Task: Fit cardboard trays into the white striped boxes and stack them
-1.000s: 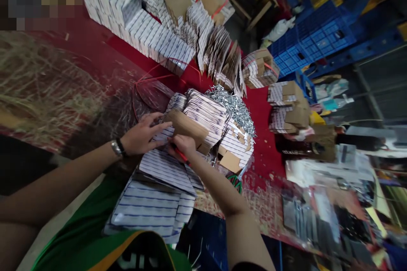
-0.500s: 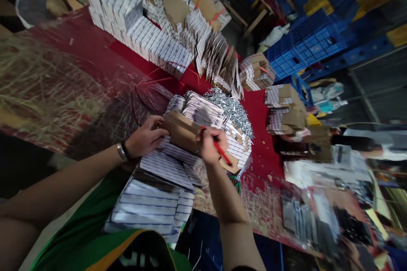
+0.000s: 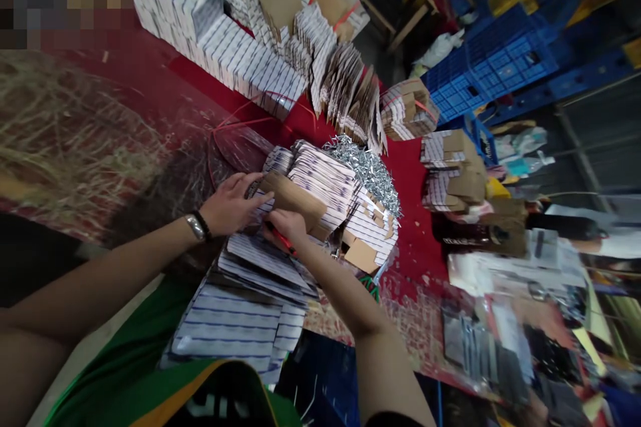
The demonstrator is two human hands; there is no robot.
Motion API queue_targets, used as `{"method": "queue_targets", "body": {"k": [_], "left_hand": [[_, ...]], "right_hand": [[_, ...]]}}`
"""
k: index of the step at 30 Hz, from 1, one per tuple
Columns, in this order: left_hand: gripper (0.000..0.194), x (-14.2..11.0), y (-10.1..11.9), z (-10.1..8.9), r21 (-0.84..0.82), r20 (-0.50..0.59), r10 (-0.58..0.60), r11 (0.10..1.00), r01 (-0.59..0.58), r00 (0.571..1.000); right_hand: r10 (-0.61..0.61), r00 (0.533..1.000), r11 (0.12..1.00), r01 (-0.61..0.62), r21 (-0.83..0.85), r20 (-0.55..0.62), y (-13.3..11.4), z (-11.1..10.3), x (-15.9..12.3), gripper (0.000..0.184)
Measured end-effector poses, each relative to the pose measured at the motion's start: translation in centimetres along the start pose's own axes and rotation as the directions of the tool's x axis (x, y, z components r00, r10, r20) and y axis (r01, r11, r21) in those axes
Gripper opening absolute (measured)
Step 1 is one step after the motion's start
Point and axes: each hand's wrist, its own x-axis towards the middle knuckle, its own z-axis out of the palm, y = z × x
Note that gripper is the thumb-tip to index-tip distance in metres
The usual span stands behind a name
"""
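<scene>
My left hand (image 3: pixel 233 203), a watch on its wrist, grips the near left edge of a striped folded cardboard piece (image 3: pixel 261 208), thumb on top and the other fingers partly hidden. Close beside it, my right hand (image 3: pixel 289 225) is closed around a slim red-and-black tool (image 3: pixel 283 240), too small to tell if it is a pen or a cutter. Both hands meet at that cardboard. A brown cardboard panel (image 3: pixel 295 200) lies just beyond them, against a stack of striped folded cartons (image 3: pixel 323 177). More striped flat cartons (image 3: pixel 265 263) are piled below my right hand.
A heap of small shiny metal pieces (image 3: pixel 370 170) lies right of the stack. Striped boxes (image 3: pixel 245 67) and bundled flat cartons (image 3: pixel 350 93) line the far side of the red table (image 3: pixel 408 193). Blue crates (image 3: pixel 491 63) stand behind. Red strapping (image 3: pixel 240 125) loops across plastic film.
My right hand has moved left and nearer to me with the red tool, from the brown panel's right end to beside my left hand. My left hand has shifted slightly forward and right.
</scene>
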Motion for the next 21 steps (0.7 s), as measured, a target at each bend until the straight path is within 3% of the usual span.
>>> {"method": "queue_targets", "body": {"k": [4,6,7,8,9,10,11,12,13,15,17,19,21], "left_hand": [[0.049,0.0,0.1,1.4,0.085,-0.061,-0.014,0.996,0.019,0.998],[0.048,-0.1,0.3,1.5,0.063,-0.123,-0.019,0.998,0.027,0.992],[0.045,-0.1,0.4,1.4,0.039,-0.149,-0.017,0.999,0.023,0.989],[0.041,-0.3,0.6,1.3,0.004,-0.167,-0.008,1.0,0.009,0.986],[0.035,-0.5,0.7,1.1,-0.041,-0.177,0.005,0.999,-0.013,0.984],[0.029,-0.9,0.9,0.9,-0.096,-0.177,0.021,0.995,-0.039,0.984],[0.024,-1.3,1.0,0.6,-0.161,-0.172,0.035,0.985,-0.063,0.985],[0.021,-1.9,1.1,0.4,-0.23,-0.172,0.036,0.97,-0.075,0.984],[0.019,-2.5,1.1,0.0,-0.299,-0.17,0.022,0.951,-0.073,0.985],[0.03,-3.6,1.0,-0.7,-0.465,-0.134,-0.008,0.884,-0.056,0.991],[0.049,-4.1,0.5,-1.5,-0.65,-0.048,-0.002,0.76,-0.029,0.999],[0.061,-3.8,0.0,-2.1,-0.737,0.024,0.013,0.675,0.009,1.0],[0.063,-2.7,-0.4,-2.2,-0.64,0.01,-0.016,0.768,0.019,1.0]], "right_hand": [[0.035,0.999,0.999,-0.034,0.019,-0.026,-0.6,0.1,0.1,0.008],[0.126,0.971,0.98,-0.089,0.18,-0.205,-1.1,-1.1,0.0,0.012],[0.207,0.919,0.95,-0.106,0.294,-0.337,-1.2,-2.1,-0.1,0.014],[0.313,0.825,0.902,-0.102,0.42,-0.47,-1.1,-3.4,-0.2,0.015],[0.43,0.703,0.838,-0.078,0.54,-0.566,-0.9,-4.9,-0.4,0.016],[0.538,0.586,0.766,-0.038,0.642,-0.607,-0.5,-6.6,-0.6,0.018],[0.624,0.509,0.69,-0.002,0.724,-0.594,0.0,-8.3,-0.7,0.02],[0.681,0.496,0.615,0.012,0.788,-0.539,0.4,-9.8,-0.9,0.022],[0.703,0.547,0.549,-0.01,0.836,-0.455,0.9,-11.0,-0.9,0.024],[0.604,0.761,0.493,-0.125,0.861,-0.235,1.3,-11.7,-0.9,0.023],[0.37,0.927,0.598,-0.183,0.781,-0.065,1.1,-10.3,-0.5,0.019],[0.16,0.986,0.775,-0.1,0.624,-0.042,0.7,-7.4,0.0,0.016],[0.041,0.994,0.901,0.007,0.433,-0.103,0.5,-4.3,0.5,0.015]]}}
